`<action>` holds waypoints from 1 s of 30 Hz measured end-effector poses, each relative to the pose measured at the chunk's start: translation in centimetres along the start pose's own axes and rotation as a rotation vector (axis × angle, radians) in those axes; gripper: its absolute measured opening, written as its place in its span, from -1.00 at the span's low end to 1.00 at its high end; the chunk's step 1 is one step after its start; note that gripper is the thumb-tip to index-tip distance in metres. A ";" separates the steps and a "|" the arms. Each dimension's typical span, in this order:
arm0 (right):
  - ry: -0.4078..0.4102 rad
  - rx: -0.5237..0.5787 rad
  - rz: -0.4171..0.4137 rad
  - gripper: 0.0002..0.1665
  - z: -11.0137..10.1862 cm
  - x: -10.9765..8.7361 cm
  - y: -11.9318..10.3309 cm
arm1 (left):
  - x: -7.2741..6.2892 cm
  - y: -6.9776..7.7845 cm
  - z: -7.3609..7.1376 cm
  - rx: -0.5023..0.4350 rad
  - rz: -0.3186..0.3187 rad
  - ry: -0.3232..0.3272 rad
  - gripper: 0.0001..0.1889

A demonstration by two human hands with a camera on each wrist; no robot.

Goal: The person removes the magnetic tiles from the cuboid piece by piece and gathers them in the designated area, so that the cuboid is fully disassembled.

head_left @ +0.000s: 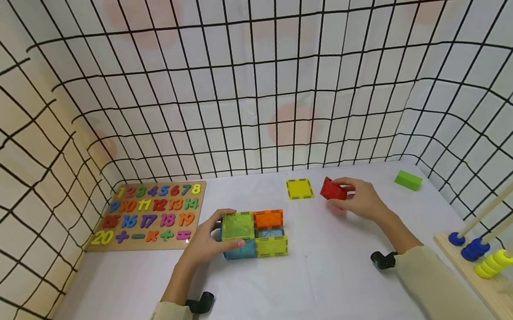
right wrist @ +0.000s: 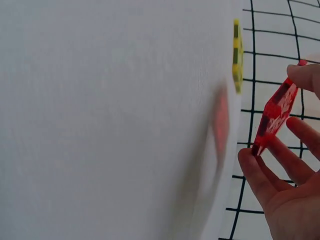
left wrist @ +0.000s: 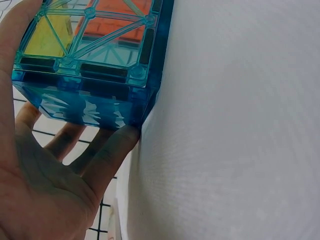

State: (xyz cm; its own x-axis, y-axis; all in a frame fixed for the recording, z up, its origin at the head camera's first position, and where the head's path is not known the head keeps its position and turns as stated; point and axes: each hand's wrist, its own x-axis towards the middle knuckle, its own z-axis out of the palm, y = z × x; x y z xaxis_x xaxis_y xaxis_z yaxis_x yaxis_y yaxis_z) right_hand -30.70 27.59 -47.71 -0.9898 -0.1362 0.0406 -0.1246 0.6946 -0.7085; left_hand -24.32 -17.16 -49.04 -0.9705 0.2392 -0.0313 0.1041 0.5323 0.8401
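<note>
My left hand (head_left: 203, 246) grips the left end of a block built of translucent magnetic tiles (head_left: 240, 249), thumb on the near side and fingers behind. A yellow-green tile (head_left: 237, 226) covers the block's left half on top. Its right half is open above, with an orange tile (head_left: 269, 218) at the back and a yellow-green one in front. In the left wrist view, blue tile walls (left wrist: 90, 105) face the palm. To the right, my right hand (head_left: 360, 198) pinches a red magnetic tile (head_left: 333, 189) by its edges, tilted above the table. The red tile's reflection shows on the table in the right wrist view.
A yellow tile (head_left: 299, 189) lies flat behind, between block and right hand. Farther right sits a green block (head_left: 408, 180). A wooden number board (head_left: 147, 239) lies at the left back. A peg abacus (head_left: 480, 274) stands front right. Black wire grid (head_left: 256, 95) encloses the table.
</note>
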 end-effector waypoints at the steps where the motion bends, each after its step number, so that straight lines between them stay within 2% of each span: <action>1: -0.008 -0.014 0.000 -0.26 -0.1 0.2 0.2 | 0.0 0.0 0.0 0.002 0.001 -0.001 -0.20; 11: -0.072 -0.161 -0.039 -0.25 0.3 2.4 1.7 | 0.1 0.0 -0.1 0.003 -0.007 -0.001 -0.19; 15: -0.091 -0.209 -0.032 -0.25 0.6 3.1 1.9 | 0.0 -0.1 0.1 -0.003 0.003 0.001 -0.15; 21: -0.138 -0.277 -0.074 -0.25 0.4 3.8 2.0 | 0.1 -0.2 0.0 -0.007 0.004 0.004 -0.17; 26: -0.207 -0.317 -0.110 -0.29 0.2 4.2 2.1 | 0.1 -0.3 0.0 -0.007 0.005 0.006 -0.18; 30: -0.227 -0.314 -0.128 -0.30 0.2 4.3 2.1 | 0.1 -0.3 0.0 -0.001 0.008 0.004 -0.21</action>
State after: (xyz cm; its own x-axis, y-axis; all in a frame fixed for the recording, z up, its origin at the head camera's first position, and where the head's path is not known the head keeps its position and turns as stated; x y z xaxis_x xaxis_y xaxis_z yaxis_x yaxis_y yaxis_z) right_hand -35.26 28.36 -49.16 -0.9292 -0.3634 -0.0674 -0.2950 0.8391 -0.4570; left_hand -24.40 -17.29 -49.35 -0.9703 0.2407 -0.0223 0.1120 0.5292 0.8410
